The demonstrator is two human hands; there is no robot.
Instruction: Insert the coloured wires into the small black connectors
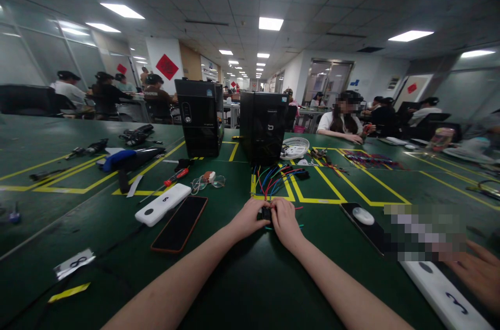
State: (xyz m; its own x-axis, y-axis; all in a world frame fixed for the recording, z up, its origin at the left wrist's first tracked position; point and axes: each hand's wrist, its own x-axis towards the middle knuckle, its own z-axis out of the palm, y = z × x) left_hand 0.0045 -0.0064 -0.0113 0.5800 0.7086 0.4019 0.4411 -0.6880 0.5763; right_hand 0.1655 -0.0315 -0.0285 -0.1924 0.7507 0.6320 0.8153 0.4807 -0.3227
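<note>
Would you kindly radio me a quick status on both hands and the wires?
Left hand gripping small black part; right hand at its edge. Coloured wires fanned out beyond it. Black tower close behind wires.

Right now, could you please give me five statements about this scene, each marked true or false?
1. The left hand and the right hand both hold a small black component. True.
2. The screwdriver has a blue handle. False: the screwdriver's handle is red.
3. The red-edged smartphone lies beside the white device marked 8. True.
4. The left computer tower and the right computer tower lie flat. False: both towers stand upright.
5. Coloured wires lie between the hands and the right computer tower. True.
</note>
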